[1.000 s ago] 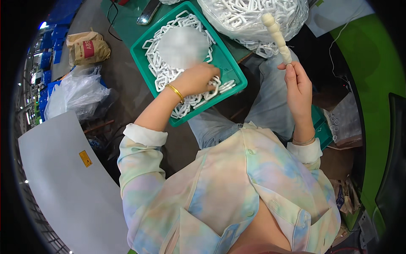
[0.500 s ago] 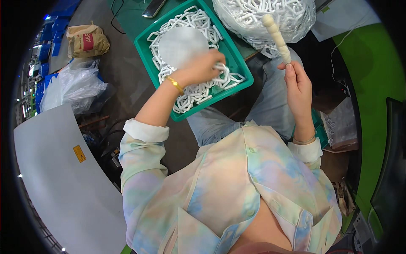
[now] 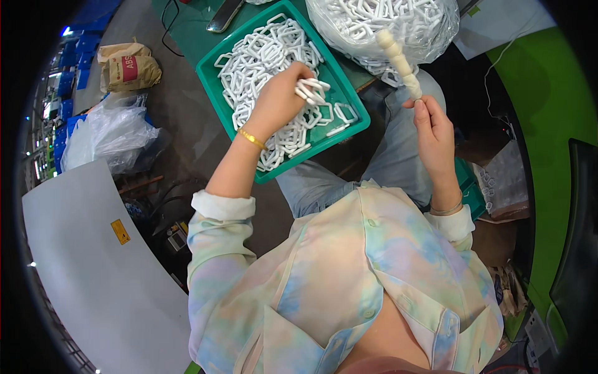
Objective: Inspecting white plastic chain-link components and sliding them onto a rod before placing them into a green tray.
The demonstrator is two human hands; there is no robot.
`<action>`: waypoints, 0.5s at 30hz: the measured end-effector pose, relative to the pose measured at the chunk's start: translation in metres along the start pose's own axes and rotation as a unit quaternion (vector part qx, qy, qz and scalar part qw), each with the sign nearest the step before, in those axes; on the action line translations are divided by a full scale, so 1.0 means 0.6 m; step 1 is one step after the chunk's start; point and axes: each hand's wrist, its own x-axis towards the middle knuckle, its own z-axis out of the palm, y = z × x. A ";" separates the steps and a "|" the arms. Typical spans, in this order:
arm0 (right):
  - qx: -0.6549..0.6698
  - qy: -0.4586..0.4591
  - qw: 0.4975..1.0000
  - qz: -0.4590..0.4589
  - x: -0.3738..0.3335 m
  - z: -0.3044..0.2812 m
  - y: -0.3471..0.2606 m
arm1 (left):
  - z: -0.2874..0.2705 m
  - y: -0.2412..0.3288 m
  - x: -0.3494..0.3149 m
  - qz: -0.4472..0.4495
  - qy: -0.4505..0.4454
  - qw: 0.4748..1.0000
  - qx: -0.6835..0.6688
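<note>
My left hand [image 3: 281, 103] is closed on several white chain links [image 3: 314, 91], holding them over a green tray [image 3: 269, 176]. White plastic links [image 3: 265, 51] fill much of the tray in a tangled heap; a few lie more loosely at its right end. My right hand [image 3: 436, 134] pinches the lower end of a cream-coloured knobbed stick [image 3: 399, 61] between thumb and fingers. The stick stands nearly upright, leaning a little left, with rounded bulges along its length. Its bottom end is hidden in the fingers.
A clear plastic bag [image 3: 443, 38] full of white links sits beyond the stick. A phone [image 3: 225, 15] lies past the tray's far left corner. At left are a brown paper sack [image 3: 131, 70], plastic bags [image 3: 112, 134] and a pale grey panel [image 3: 87, 249].
My left hand has moved left and slightly away within the tray, and links now stick out from its fingers. The stick in my right hand has shifted slightly left and nearer.
</note>
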 end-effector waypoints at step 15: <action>0.117 -0.142 0.983 0.001 0.014 0.132 -0.041 | 0.036 0.072 -0.087 -0.061 0.073 0.844 -0.528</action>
